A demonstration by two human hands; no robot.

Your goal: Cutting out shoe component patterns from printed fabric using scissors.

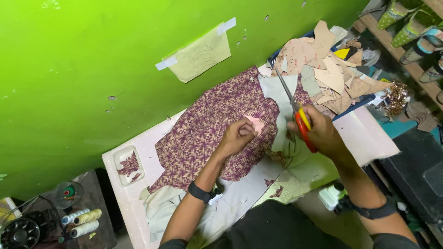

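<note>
At the bottom of the frame our dark lap and both forearms are entering, each wrist wearing a black band; the elbows are being cut off by the lower edge. Just above centre, our left hand is curling into a loose fist, fingers pressing down on the patterned maroon fabric beside a small pink piece; we cannot tell whether the fingertips are pinching that piece. To the right of centre, our right hand is closing around the red and yellow handles of the scissors, whose blades are angling up and left over a pale grey cloth; how far the blades are parting is hard to make out. Everything is lying on a white worktable. Farther off, at upper right, a heap of tan pattern pieces is hiding its blue tray. Thread spools are sitting lower left, against the green wall.
</note>
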